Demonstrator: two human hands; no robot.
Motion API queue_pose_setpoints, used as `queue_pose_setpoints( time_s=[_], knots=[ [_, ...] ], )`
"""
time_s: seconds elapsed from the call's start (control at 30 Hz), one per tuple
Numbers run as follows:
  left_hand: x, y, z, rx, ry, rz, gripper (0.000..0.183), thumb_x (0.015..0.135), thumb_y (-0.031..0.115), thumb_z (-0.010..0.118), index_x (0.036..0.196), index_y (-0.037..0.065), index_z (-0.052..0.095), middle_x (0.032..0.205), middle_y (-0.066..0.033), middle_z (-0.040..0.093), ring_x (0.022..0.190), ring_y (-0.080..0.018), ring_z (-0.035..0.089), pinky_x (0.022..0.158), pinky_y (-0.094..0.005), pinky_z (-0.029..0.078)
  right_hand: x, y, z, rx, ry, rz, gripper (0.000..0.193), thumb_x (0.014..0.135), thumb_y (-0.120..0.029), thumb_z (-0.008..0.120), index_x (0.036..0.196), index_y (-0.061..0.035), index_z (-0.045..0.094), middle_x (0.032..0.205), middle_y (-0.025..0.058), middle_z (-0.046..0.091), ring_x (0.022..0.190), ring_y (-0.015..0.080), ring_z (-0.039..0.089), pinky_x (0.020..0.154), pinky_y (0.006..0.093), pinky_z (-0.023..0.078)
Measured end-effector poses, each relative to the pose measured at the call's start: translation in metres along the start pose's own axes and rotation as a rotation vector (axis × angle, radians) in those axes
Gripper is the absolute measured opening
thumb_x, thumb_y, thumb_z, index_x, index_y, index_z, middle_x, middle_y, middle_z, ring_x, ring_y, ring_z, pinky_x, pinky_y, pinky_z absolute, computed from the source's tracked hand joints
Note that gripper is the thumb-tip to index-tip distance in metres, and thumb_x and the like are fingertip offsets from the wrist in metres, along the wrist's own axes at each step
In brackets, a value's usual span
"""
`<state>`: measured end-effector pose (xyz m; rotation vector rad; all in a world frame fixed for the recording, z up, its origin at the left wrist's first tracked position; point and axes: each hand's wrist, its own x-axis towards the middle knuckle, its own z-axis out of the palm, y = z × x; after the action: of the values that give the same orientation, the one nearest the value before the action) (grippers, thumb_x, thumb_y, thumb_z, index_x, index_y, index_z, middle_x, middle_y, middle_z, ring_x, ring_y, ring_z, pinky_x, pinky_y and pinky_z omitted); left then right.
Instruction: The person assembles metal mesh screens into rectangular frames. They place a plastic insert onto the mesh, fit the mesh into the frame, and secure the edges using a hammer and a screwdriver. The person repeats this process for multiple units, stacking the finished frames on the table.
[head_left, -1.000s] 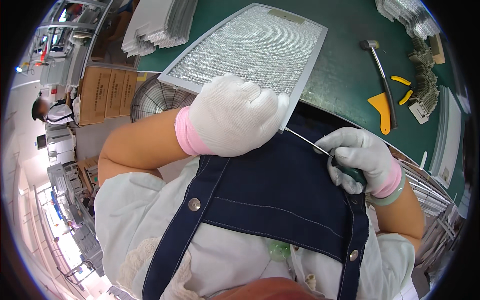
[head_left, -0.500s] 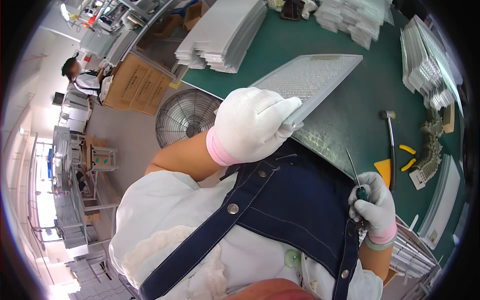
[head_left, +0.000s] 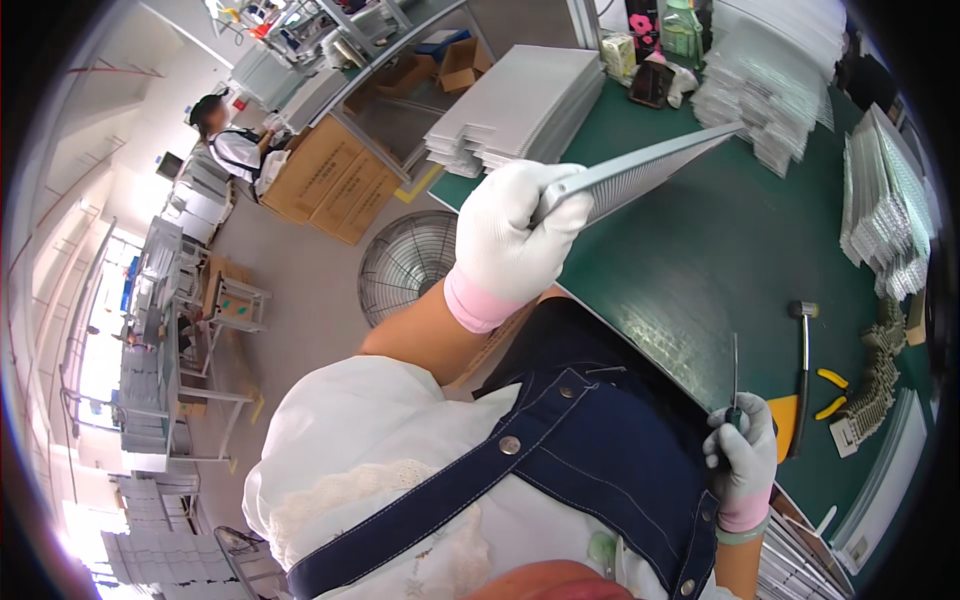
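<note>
Left hand [head_left: 515, 238] grips framed panel [head_left: 645, 180], upper centre; right hand [head_left: 746, 452] grasps screwdriver [head_left: 734, 412].
Panel: likely light, stiff; best held by rim [head_left: 645, 160].

A: The person's gloves [head_left: 515, 240] look like matt knit cloth, and the panel frame [head_left: 620, 172] is smooth, dull metal, yeah?

B: Looks like it. Screwdriver shaft [head_left: 735, 368] seems metal too. Tabletop [head_left: 680, 270] is smooth and kinda glossy.

A: And those mesh sheets [head_left: 880, 200]?

B: Rough, shiny, metallic-looking. Boxes [head_left: 335, 185] are plain matt cardboard, apron [head_left: 610, 470] matt cloth.
</note>
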<state>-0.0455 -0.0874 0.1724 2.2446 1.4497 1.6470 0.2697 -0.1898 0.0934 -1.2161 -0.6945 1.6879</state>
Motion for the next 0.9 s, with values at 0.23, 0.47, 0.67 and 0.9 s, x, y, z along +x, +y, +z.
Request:
queue_pose_setpoints(
  time_s=[0.23,0.47,0.67,0.9],
  knots=[
    [0.011,-0.02,-0.003,-0.146,0.108,-0.312,0.019,0.085,0.011,0.071,0.101,0.0,0.07,0.078,-0.0046,0.063,0.069,-0.012,0.059,0.068,-0.0274,0.049,0.005,0.009,0.001,0.044,-0.038,-0.001,0.062,0.07,0.012,0.05,0.129,0.0032,0.038,0.103,0.0176,0.056,0.073,0.0161,0.059,0.058,0.0224,0.049],
    [0.023,-0.016,-0.007,-0.258,0.139,-0.449,0.019,0.087,0.012,0.069,0.101,-0.002,0.07,0.073,0.0031,0.061,0.066,-0.003,0.054,0.06,-0.0207,0.045,0.005,0.009,0.001,0.033,-0.041,0.026,0.066,0.068,0.011,0.052,0.132,0.0037,0.036,0.106,0.0168,0.054,0.079,0.016,0.059,0.062,0.023,0.05],
    [0.025,-0.019,-0.008,-0.231,0.135,-0.443,0.017,0.089,0.011,0.068,0.099,-0.002,0.069,0.072,0.0042,0.06,0.064,-0.0023,0.052,0.059,-0.0205,0.044,0.005,0.014,-0.003,0.052,-0.051,0.024,0.063,0.071,0.009,0.053,0.132,0.0019,0.038,0.106,0.0165,0.055,0.079,0.0156,0.059,0.063,0.0232,0.05],
    [0.089,-0.006,-0.035,-0.134,-0.205,-0.091,0.022,0.09,0.012,0.066,0.109,0.0,0.067,0.081,-0.0042,0.066,0.075,-0.0062,0.059,0.07,-0.0261,0.05,-0.001,0.01,-0.013,-0.03,0.032,-0.18,0.054,0.079,0.003,0.054,0.131,0.0007,0.043,0.098,0.0132,0.057,0.071,0.0121,0.056,0.059,0.0208,0.047]
  ],
)
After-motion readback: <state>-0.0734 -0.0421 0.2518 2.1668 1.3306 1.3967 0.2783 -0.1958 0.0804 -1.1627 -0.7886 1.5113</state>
